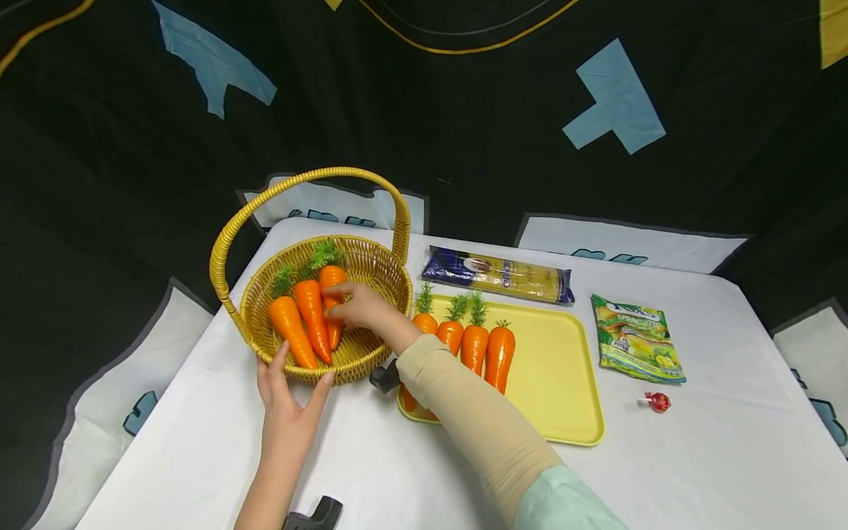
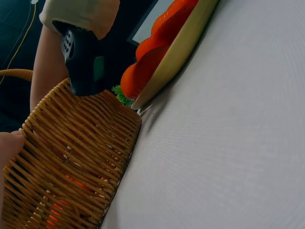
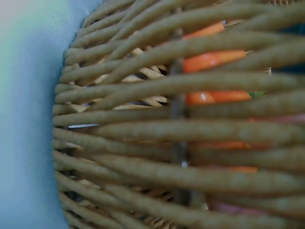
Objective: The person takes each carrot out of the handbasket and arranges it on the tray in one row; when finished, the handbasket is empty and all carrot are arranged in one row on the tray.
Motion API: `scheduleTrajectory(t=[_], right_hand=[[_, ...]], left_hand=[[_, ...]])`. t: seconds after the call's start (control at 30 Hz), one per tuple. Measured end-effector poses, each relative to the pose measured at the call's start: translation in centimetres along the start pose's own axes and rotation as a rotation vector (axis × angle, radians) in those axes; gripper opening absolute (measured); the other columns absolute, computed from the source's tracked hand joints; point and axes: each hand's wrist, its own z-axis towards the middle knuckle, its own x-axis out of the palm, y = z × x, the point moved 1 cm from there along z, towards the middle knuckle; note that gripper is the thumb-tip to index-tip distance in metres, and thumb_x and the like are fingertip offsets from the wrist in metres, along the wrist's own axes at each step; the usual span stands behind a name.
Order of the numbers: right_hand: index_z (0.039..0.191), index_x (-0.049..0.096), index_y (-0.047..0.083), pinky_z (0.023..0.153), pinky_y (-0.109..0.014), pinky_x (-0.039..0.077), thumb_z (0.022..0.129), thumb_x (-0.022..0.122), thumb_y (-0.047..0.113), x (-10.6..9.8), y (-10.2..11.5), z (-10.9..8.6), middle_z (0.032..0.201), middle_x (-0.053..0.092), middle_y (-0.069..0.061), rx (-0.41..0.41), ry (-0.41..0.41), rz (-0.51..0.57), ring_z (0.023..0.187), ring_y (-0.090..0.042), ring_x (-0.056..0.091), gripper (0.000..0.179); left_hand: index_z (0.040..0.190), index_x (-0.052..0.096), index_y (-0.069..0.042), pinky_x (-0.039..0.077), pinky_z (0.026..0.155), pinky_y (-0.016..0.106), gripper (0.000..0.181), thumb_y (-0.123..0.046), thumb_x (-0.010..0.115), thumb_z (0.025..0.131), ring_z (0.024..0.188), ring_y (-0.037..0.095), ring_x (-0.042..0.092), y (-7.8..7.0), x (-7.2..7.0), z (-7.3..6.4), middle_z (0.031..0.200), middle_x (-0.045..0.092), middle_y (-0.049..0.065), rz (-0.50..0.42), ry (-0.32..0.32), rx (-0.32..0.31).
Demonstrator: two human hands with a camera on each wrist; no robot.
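Note:
A wicker basket (image 1: 391,276) with a tall arched handle holds three orange carrots with green tops. My right hand (image 1: 361,305) reaches over its right side, fingers curled on the rightmost carrot (image 1: 333,276). Left of that carrot lie a middle carrot (image 1: 310,302) and a left carrot (image 1: 291,331). At the front rim my left hand (image 1: 288,405) rests with thumb and fingers spread against the wicker. The left wrist view shows the thumb of that hand against the basket wall (image 2: 81,143). In the right wrist view the weave (image 3: 119,129) hides most of the right hand.
A yellow tray (image 1: 553,368) right of the basket bears several carrots (image 1: 500,353), partly covered by the right forearm. Behind it lies a pasta packet (image 1: 500,276). Farther right are a green soup packet (image 1: 636,338) and a red lollipop (image 1: 658,401) on the white tabletop.

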Motion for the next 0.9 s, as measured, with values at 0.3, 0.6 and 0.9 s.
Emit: scheduleTrajectory(t=[0.3, 0.6, 0.9], right_hand=[[0.128, 0.064, 0.012, 0.072, -0.033, 0.055, 0.09, 0.068, 0.013, 0.22, -0.01, -0.16, 0.126, 0.058, -0.013, -0.038, 0.091, 0.003, 0.074, -0.016, 0.061, 0.039], [0.128, 0.063, 0.011, 0.067, -0.034, 0.056, 0.089, 0.069, 0.009, 0.51, -0.11, 0.02, 0.116, 0.059, -0.01, 0.006, 0.136, 0.096, 0.072, -0.019, 0.064, 0.039], [0.129, 0.061, 0.009, 0.07, -0.037, 0.056, 0.09, 0.067, 0.005, -0.09, -0.16, -0.4, 0.105, 0.057, -0.007, -0.034, 0.147, 0.191, 0.069, -0.019, 0.062, 0.04]], left_hand=[[0.153, 0.019, -0.017, 0.022, 0.103, 0.067, 0.081, -0.022, 0.07, 0.09, 0.143, 0.037, 0.006, -0.11, -0.08, -0.07, 0.159, -0.011, 0.011, -0.006, 0.005, -0.002], [0.152, 0.02, -0.017, 0.022, 0.103, 0.066, 0.081, -0.02, 0.071, 0.089, 0.143, 0.036, 0.007, -0.24, 0.03, -0.07, 0.159, -0.01, 0.012, -0.011, 0.0, 0.014], [0.152, 0.02, -0.017, 0.022, 0.104, 0.066, 0.081, -0.02, 0.071, 0.09, 0.143, 0.036, 0.006, -0.24, -0.03, -0.01, 0.159, -0.009, 0.012, -0.006, 0.0, 0.013]])
